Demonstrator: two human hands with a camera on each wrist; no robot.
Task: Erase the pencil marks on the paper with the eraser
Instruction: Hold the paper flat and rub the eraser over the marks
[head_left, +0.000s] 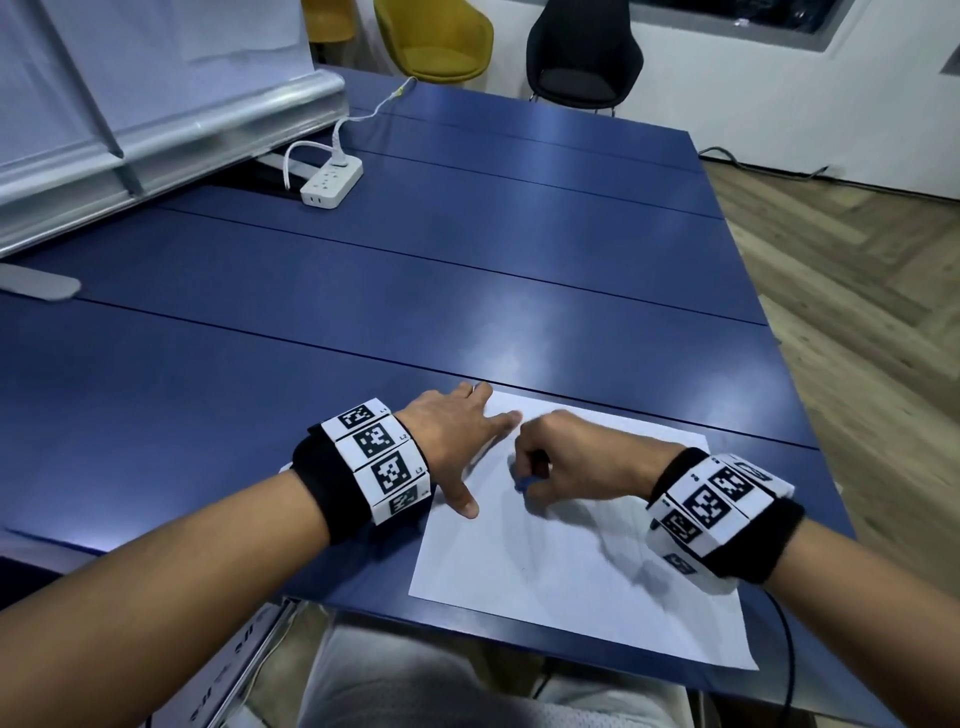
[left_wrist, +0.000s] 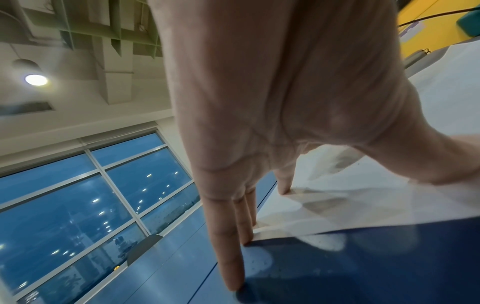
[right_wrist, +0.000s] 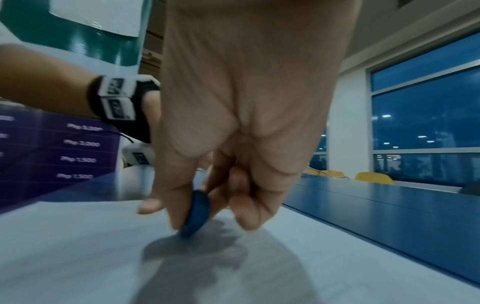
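A white sheet of paper (head_left: 571, 561) lies on the blue table (head_left: 363, 312) near its front edge. My right hand (head_left: 566, 462) pinches a small blue eraser (right_wrist: 197, 214) between thumb and fingers, its lower edge touching the paper (right_wrist: 78, 257). In the head view the eraser (head_left: 523, 485) shows as a blue tip under the curled fingers. My left hand (head_left: 457, 441) lies flat with straight fingers spread over the paper's upper left corner, fingertips (left_wrist: 235, 283) on the table and the sheet (left_wrist: 389, 195). Pencil marks are too faint to make out.
A white power strip (head_left: 331, 183) with a cable sits far back on the table. A whiteboard stand (head_left: 156, 130) fills the far left. Yellow (head_left: 431, 36) and black (head_left: 582, 52) chairs stand behind the table. Wooden floor (head_left: 857, 312) lies to the right.
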